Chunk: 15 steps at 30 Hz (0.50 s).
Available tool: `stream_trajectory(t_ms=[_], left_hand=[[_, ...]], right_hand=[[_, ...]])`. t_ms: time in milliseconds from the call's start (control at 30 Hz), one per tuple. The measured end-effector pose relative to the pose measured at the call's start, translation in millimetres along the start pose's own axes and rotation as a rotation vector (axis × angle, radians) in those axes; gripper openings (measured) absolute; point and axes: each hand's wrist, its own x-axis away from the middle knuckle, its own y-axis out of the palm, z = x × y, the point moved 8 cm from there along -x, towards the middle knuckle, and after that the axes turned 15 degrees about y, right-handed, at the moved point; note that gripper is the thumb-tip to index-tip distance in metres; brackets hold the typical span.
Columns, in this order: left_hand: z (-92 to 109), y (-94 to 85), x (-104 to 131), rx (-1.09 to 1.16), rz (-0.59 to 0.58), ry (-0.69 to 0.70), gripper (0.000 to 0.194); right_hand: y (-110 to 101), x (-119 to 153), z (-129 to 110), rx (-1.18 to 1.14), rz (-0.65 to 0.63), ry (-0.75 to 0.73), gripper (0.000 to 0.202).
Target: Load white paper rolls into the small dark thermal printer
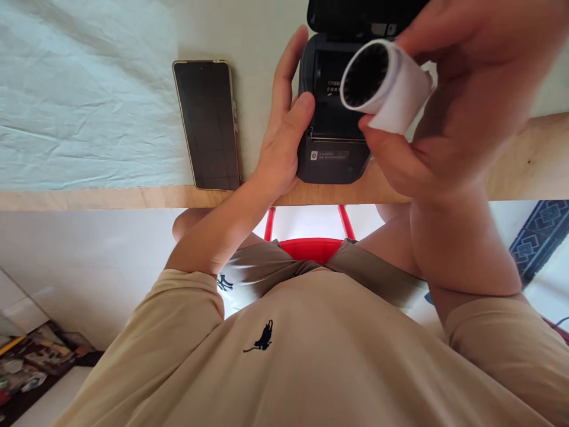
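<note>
A small dark label printer [326, 169] sits at the table's front edge with its lid [347, 15] swung back and its paper compartment exposed. My left hand [282, 133] grips the printer's left side, thumb on the near rim and fingers along the outer side. Above the printer's right part, my right hand [457, 118] pinches a white paper roll [404, 89] between thumb and fingers. The roll is tilted so its dark hollow core faces left, and a loose flap of paper hangs at its lower side. It hides part of the compartment.
A smartphone [208, 124] with a dark screen lies left of the printer. Crumpled pale cloth [80, 107] covers the table's left part. The wooden table edge [146, 197] runs across in front of me. Below it is a red stool [311, 249] between my legs.
</note>
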Motion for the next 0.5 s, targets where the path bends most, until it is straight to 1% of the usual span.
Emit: stream_trajectory(t_ms=[67,133,200,267,333,400,467,500], left_hand=[[-2,1.1,-1,0.01,-0.05,0.006,0.038],[-3,3.6,-1,0.024,-0.098,-0.006,0.036],[-4,3.1,0,0.013,-0.097,-0.006,0.037],[-6,-0.6,0,-0.012,-0.067,0.003,0.042],[-10,-4.1,0,-0.042,-0.062,0.004,0.046],[-14,-7.8,0,-0.059,-0.063,0.007,0.045],[-14,-5.4,0,-0.047,-0.119,0.033,0.047],[-12,-2.9,-1,-0.028,-0.143,0.043,0.049]], right_hand=[[9,1,-16,0.182,-0.003,-0.125,0.022],[13,3,-28,0.387,0.039,-0.222,0.027],[15,4,-30,0.558,0.081,-0.235,0.028],[17,3,-25,0.651,0.072,-0.178,0.025],[18,2,-21,0.7,0.043,-0.151,0.019],[19,2,-18,0.676,0.014,-0.146,0.014],[17,3,-19,0.63,0.014,-0.174,0.012],[16,5,-20,0.617,0.036,-0.196,0.012]])
